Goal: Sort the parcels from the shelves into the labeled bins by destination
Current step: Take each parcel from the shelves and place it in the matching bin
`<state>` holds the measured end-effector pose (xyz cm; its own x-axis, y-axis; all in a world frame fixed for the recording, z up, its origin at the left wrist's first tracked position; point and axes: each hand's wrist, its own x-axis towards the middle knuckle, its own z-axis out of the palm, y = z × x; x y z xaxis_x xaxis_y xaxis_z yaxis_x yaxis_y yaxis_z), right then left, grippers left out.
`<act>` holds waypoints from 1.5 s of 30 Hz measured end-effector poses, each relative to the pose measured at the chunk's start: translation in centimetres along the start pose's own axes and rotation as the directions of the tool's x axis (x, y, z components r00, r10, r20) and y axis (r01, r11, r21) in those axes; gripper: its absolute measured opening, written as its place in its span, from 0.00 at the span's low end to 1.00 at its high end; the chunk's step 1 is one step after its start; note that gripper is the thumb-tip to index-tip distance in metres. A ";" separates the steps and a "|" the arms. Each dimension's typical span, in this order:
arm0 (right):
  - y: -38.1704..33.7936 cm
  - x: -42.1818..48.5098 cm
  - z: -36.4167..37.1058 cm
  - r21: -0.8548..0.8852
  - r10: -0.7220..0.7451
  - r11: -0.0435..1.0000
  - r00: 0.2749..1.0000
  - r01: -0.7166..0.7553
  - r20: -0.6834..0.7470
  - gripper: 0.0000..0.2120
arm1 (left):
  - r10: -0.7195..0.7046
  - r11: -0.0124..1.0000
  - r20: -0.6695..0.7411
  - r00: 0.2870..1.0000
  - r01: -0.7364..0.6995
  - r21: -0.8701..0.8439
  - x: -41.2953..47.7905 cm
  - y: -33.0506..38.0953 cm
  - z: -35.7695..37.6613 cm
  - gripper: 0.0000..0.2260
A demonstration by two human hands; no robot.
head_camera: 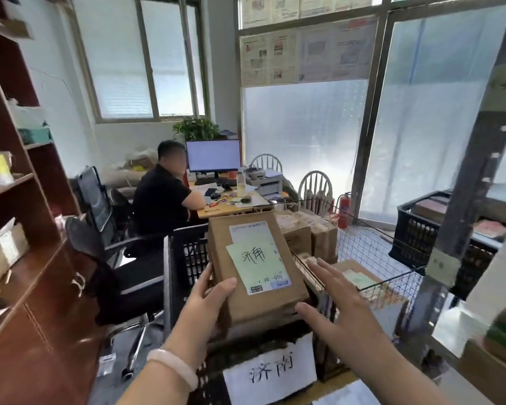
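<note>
The person's left hand point(208, 296) grasps the brown parcel point(263, 302) at its near left corner. The thumb lies across the top face and the other fingers point(207, 273) wrap the left edge, so the box is held flat with its labelled side up. Just beyond the thumb tip, a green note point(256, 261) handwritten 济南 sits over the printed shipping label, turned toward the wearer, probably so the destination can be read at a glance.

The right hand point(339, 302) is released, its fingers straight and spread, palm down, just to the right of the parcel. Its thumb reaches toward the near right corner (whether it touches the cardboard cannot be told). It looks placed to steady or guide the box.

Below both wrists, the white sign point(270, 372) on the black crate point(184, 258) reads the same 济南, so the parcel is over its matching bin, apparently on top of other cardboard there. Letting go seems to be what remains. Beyond the right fingers, a wire basket point(371, 249) holds other boxes.
</note>
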<state>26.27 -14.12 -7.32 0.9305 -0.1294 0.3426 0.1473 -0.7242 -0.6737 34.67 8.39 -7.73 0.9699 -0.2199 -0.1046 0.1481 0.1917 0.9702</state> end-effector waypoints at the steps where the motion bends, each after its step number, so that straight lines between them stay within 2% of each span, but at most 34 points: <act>1: 0.0 1.0 0.9 0.006 0.008 1.000 1.000 -0.008 0.000 0.34 | -0.011 1.000 -0.011 1.000 0.011 -0.013 1.3 0.1 -0.9 0.35; 3: 0.1 2.8 2.4 0.014 0.019 1.000 0.999 -0.019 0.036 0.32 | -0.026 0.999 -0.047 0.999 0.024 -0.039 3.6 0.0 -2.3 0.31; 7: 0.2 5.9 4.7 -0.006 0.054 0.999 0.988 -0.053 0.143 0.32 | -0.089 0.996 -0.121 0.989 0.085 -0.039 7.4 -1.0 -4.5 0.29; 11: 1.1 10.0 6.1 -0.012 0.061 0.998 0.984 -0.060 0.166 0.29 | -0.129 0.992 -0.191 0.973 0.126 -0.027 11.4 -1.9 -5.5 0.18; 13: 2.0 12.0 6.9 -0.017 0.058 0.998 0.979 -0.056 0.194 0.30 | -0.127 0.992 -0.245 0.961 0.126 -0.020 13.4 -2.6 -6.0 0.17; 18: 4.1 17.2 8.5 -0.013 0.028 1.000 0.957 -0.025 0.290 0.31 | -0.163 0.985 -0.329 0.930 0.170 -0.007 17.9 -3.9 -6.6 0.30; 22: 5.3 21.3 9.2 -0.007 0.026 1.000 0.926 -0.025 0.377 0.30 | -0.155 0.967 -0.417 0.895 0.224 0.121 21.2 -4.2 -6.9 0.43; 26: 6.9 24.5 10.6 -0.025 0.017 1.000 0.892 -0.006 0.451 0.29 | -0.195 0.958 -0.465 0.863 0.270 0.100 24.8 -4.9 -7.4 0.41; 30: 8.1 27.2 12.6 -0.033 0.017 0.999 0.857 0.000 0.514 0.29 | -0.229 0.946 -0.494 0.839 0.311 0.090 27.8 -6.0 -8.0 0.35; 33: 8.4 28.3 13.9 -0.030 0.017 1.000 0.831 0.000 0.557 0.28 | -0.255 0.928 -0.522 0.814 0.358 0.106 29.5 -7.0 -9.0 0.38; 36: 8.9 28.7 15.0 -0.009 0.014 1.000 0.817 -0.011 0.576 0.28 | -0.294 0.918 -0.500 0.815 0.386 0.090 31.0 -8.6 -10.5 0.40; 38: 9.4 28.6 15.6 0.000 0.021 1.000 0.809 -0.025 0.587 0.27 | -0.277 0.904 -0.493 0.825 0.398 0.158 31.1 -9.1 -10.7 0.35; 40: 9.8 28.4 15.8 0.001 0.028 0.999 0.804 -0.036 0.595 0.28 | -0.181 0.868 -0.531 0.828 0.388 0.309 30.7 -8.5 -9.9 0.26; 42: 10.0 28.4 15.9 0.004 0.033 0.999 0.804 -0.044 0.594 0.27 | -0.048 0.784 -0.582 0.812 0.391 0.482 30.6 -8.3 -9.2 0.23; 45: 10.0 28.4 15.8 0.016 0.031 0.999 0.817 -0.049 0.576 0.27 | 0.054 0.506 -0.525 0.849 0.430 0.748 30.7 -8.2 -8.2 0.31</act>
<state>59.47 -14.33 -14.68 0.9579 0.2620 -0.1177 0.1071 -0.7059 -0.7002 64.78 7.88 -20.66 0.9332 0.3259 -0.1513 0.3477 -0.7127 0.6093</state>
